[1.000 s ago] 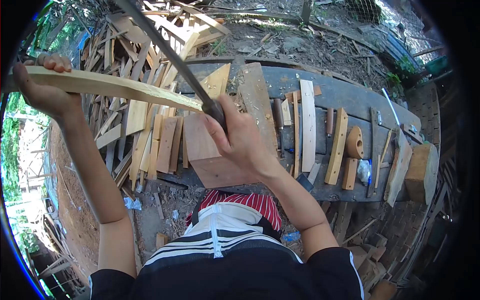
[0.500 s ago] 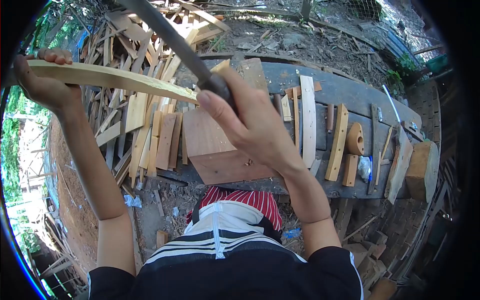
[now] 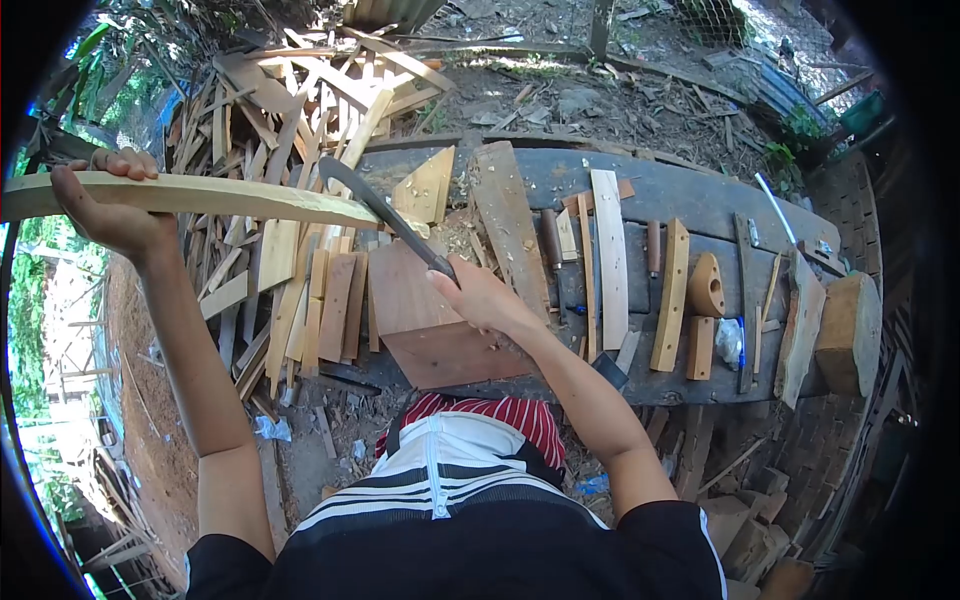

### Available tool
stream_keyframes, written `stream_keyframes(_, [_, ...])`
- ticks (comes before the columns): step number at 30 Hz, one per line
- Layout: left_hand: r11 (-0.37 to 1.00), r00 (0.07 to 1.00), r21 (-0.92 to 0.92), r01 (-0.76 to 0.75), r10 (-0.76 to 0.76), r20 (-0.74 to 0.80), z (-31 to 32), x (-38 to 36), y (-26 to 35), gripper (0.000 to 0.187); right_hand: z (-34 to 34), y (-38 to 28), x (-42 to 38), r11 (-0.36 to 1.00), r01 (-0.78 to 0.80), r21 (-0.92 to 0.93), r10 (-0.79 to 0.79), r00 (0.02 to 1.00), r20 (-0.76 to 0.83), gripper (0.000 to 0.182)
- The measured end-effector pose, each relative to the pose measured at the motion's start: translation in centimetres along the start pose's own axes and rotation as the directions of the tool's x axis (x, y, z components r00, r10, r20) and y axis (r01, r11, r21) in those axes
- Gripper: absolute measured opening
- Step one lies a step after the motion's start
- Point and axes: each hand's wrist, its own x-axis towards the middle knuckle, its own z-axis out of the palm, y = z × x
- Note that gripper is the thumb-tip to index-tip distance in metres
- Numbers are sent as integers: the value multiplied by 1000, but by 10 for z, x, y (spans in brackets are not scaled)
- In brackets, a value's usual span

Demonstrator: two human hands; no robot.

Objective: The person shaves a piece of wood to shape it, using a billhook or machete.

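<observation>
At the left, my left hand [image 3: 128, 215] wraps round a long, pale, slightly curved wooden strip [image 3: 245, 199], raised with its far end over the block. My right hand [image 3: 488, 298] is closed on the handle of a machete [image 3: 400, 228]. Its dark, hook-tipped blade points up and to the left and overlaps the strip's right end in this view. Beneath both is a large reddish wooden block [image 3: 440, 357] with pale chips around its back edge. Behind it, a pale offcut [image 3: 425, 185] and a rough plank [image 3: 508, 215] lie on the bench.
On the dark workbench [image 3: 700, 190] to the right lie a pale slat [image 3: 608, 250], a drilled wooden strip [image 3: 672, 295], an oval wooden piece [image 3: 708, 284] and chisels. A thick wood chunk [image 3: 850, 335] stands at its right end. Scrap wood [image 3: 290, 110] is heaped at the left.
My right hand has swung the machete down from high in front of the camera to the strip's right end. The strip has shifted slightly lower.
</observation>
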Motion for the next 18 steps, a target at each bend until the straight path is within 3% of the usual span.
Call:
stream_keyframes(2, [1000,1000,17,-8,8,9,5,-5,5,37,-16,-16,-10,901,-326,285,227,916,331,45])
stream_keyframes(6, [1000,1000,14,7,-8,28,20,-7,1,39,-9,-14,-12,843,-340,417,223,926,303,46])
stream_keyframes(8, [998,996,-38,56,-53,74,26,-3,-1,37,-28,-36,-16,894,-232,384,148,960,237,39])
stream_keyframes(11, [999,999,-42,2,0,44,29,-3,-2,37,-65,-85,-23,919,141,367,-140,990,-30,38])
stream_keyframes(12, [1000,999,-30,7,-6,40,27,-2,-2,37,-78,-101,-25,907,280,315,-254,960,-121,39])
stream_keyframes(13, [1000,999,-29,-1,2,52,27,0,-3,36,-83,-112,-27,907,275,320,-253,961,-110,39])
stream_keyframes(15, [999,996,-40,-18,22,91,23,4,-8,35,-88,-124,-28,844,480,238,-391,856,-338,36])
stream_keyframes(16, [999,996,-32,-17,20,83,21,5,-10,35,-79,-117,-27,844,479,241,-394,859,-327,36])
stream_keyframes(18, [999,997,-42,5,-2,74,21,7,-10,36,-39,-74,-20,962,247,119,-207,939,-276,36])
